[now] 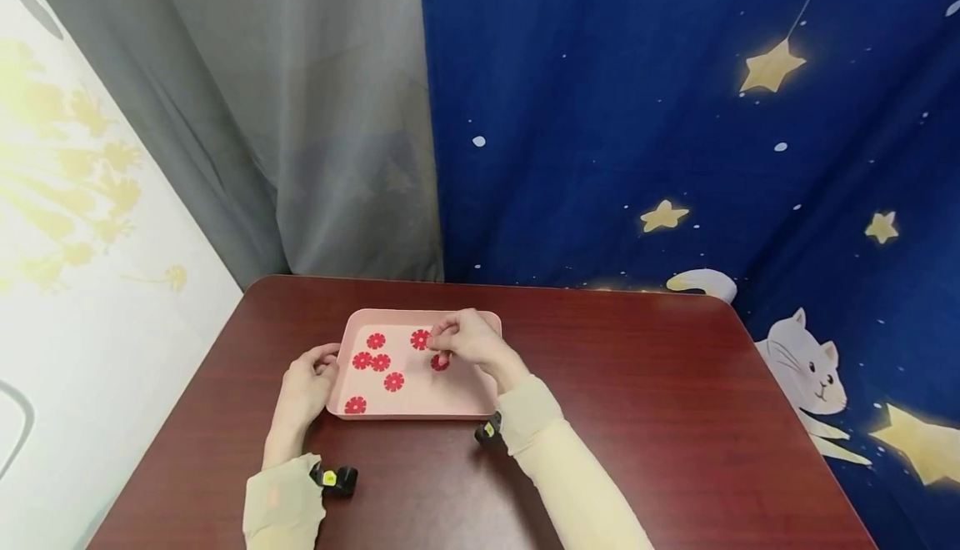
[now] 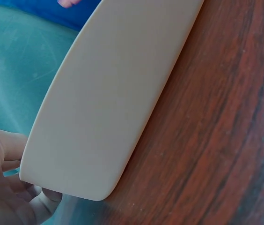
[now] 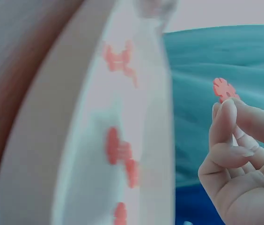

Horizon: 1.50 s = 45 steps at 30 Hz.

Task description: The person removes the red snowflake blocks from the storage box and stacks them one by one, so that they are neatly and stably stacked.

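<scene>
A shallow pink tray [image 1: 412, 413] with rounded corners stands on the table, several red snowflake-shaped plastic discs [image 1: 393, 382] scattered over its floor. My left hand [image 1: 306, 383] holds the tray at its left end; in the left wrist view its thumb and fingers [image 2: 47, 201] meet the tray's corner. Over the tray's right half, my right hand [image 1: 472, 340] pinches one red snowflake disc [image 3: 223, 89] between thumb and forefinger, its notched edge sticking up past the fingertips. Another disc [image 1: 439, 362] lies partly hidden below the right hand's fingers.
The reddish-brown wooden table [image 1: 637, 417] stretches around the tray. Behind it hang a grey curtain [image 1: 352, 117] and a blue star-patterned curtain [image 1: 600, 117]. A white patterned surface [image 1: 97, 283] borders the table on the left. A small black camera is strapped to each wrist.
</scene>
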Motion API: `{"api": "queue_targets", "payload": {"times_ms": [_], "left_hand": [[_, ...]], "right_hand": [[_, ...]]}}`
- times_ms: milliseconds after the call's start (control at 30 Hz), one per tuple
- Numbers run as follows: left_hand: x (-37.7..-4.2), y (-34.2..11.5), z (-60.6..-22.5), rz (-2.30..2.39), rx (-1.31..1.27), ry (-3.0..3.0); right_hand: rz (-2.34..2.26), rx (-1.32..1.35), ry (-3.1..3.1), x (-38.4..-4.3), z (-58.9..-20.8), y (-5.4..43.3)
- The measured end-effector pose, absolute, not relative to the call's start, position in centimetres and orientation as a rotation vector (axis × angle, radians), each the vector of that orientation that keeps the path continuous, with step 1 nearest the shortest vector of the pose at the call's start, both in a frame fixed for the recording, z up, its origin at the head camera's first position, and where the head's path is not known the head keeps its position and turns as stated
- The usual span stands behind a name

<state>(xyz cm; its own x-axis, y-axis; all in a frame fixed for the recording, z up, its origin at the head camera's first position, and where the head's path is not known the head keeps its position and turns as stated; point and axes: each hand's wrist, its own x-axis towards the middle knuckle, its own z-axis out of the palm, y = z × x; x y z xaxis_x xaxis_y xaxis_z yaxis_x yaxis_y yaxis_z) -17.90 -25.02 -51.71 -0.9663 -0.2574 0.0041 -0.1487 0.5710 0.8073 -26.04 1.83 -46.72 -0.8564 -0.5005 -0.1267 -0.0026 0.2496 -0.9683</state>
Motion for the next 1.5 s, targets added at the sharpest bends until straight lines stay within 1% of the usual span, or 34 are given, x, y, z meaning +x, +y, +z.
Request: {"api": "queue_targets", "payload": {"times_ms": [200,367,500,667,833,1133,1333,1500], "left_hand": [[-17.8,-24.7,-52.3,-1.345,0.346,-2.681],[-17.8,-24.6,-52.4,-1.333,0.339,-2.675],[-17.9,-24.6,-52.2,-1.343,0.334,-2.674],[-17.6,-24.9,-52.1,-1.336,0.360,-2.673],[-17.1,-25.4,-52.0,-1.317,0.374,-2.691],[-16.8,-25.5,-51.9,-1.301,0.372,-2.706],[-16.8,-25.1,-51.9,-1.300,0.383,-2.696],[-17.3,-24.7,-51.6,-1.326,0.386,-2.682]], "right_hand": [[-1.849,-0.387,2.156,-24.6,-45.4,6.0],[-2.025,-0.308,2.228,-22.3,-44.8,10.7],[-2.101,-0.204,2.300,-20.8,-45.3,14.6],[-2.132,-0.029,2.338,-20.2,-46.5,18.1],[-2.090,0.159,2.403,-20.0,-47.9,20.5],[-2.012,0.483,2.374,-20.2,-52.4,24.3],[-1.941,0.532,2.364,-20.4,-53.5,25.2],[-1.775,0.463,2.439,-21.5,-53.5,25.0]]}}
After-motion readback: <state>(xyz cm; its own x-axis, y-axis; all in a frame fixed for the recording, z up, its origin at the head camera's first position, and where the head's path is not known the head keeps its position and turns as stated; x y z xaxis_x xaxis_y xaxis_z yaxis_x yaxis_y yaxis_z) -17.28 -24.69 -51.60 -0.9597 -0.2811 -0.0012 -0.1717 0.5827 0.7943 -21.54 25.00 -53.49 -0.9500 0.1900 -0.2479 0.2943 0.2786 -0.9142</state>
